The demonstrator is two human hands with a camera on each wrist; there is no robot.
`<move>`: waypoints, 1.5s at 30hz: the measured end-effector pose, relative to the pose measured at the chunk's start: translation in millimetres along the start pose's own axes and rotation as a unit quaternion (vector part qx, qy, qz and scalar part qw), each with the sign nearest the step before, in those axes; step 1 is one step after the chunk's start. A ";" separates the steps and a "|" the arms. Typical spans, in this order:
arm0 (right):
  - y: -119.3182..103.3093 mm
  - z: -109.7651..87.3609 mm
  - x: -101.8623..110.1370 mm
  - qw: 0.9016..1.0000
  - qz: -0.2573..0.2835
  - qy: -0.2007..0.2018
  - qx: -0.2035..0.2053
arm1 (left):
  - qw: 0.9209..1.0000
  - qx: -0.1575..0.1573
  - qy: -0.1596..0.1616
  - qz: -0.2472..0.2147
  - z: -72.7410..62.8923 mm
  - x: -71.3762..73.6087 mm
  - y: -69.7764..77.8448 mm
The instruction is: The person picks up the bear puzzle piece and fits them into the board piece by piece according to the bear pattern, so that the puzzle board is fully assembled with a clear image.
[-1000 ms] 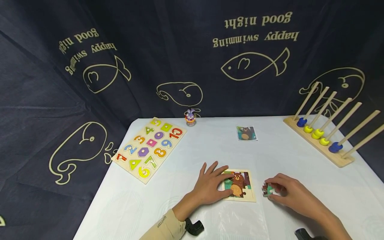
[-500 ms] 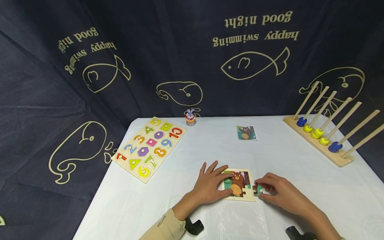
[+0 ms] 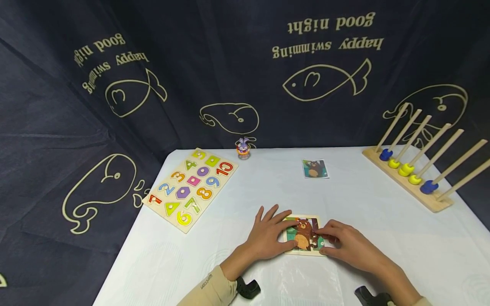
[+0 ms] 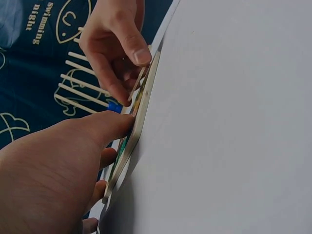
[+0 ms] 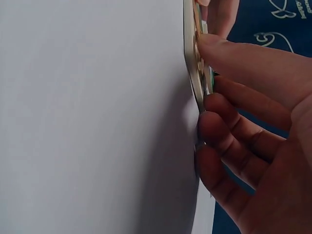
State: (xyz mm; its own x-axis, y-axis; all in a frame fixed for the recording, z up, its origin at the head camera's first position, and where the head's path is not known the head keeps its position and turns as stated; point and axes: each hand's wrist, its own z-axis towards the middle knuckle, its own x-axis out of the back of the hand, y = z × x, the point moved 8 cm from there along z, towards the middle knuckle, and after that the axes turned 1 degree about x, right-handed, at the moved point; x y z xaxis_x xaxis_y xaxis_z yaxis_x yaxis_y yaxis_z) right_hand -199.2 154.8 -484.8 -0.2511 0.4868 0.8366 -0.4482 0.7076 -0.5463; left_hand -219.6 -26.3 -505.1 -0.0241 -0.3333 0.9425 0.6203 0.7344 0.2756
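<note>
A small square jigsaw puzzle with a brown bear lies in its wooden tray at the front of the table. My left hand, fingers spread, rests over its left side; in the left wrist view the thumb presses near the tray's edge. At the right side, my right hand pinches a green and brown puzzle piece between thumb and fingers, over the tray's lower right corner. The right wrist view shows the thumb above the tray, the other fingers curled beside it. The piece is partly hidden by the fingers.
A bear picture card lies beyond the puzzle. To the left is a wooden number and shape board. A purple rabbit figurine stands at the back edge. A peg rack with blue and yellow beads stands at the right.
My right hand has moved left with the puzzle piece, from the table beside the tray to over its lower right corner. My left hand has stayed in place.
</note>
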 end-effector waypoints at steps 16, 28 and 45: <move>-5.0 4.8 7.0 0.997 -0.069 0.020 -0.007 | 1.000 -0.004 0.012 0.005 5.7 4.1 -1.9; -23.3 2.7 7.1 0.988 -0.136 0.033 0.059 | 1.000 -0.006 0.012 0.004 1.9 5.7 -3.8; -31.5 -5.0 2.9 0.975 -0.197 0.022 0.100 | 1.000 -0.005 0.007 -0.012 -2.4 -1.2 1.5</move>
State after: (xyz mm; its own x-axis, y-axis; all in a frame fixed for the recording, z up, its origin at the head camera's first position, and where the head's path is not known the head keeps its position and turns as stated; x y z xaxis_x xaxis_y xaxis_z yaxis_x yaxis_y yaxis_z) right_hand -181.5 136.5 -465.4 0.0101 0.2229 0.9748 -0.6624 0.7318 -0.1605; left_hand -216.8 -26.3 -506.2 -0.0277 -0.3589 0.9330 0.6282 0.7197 0.2955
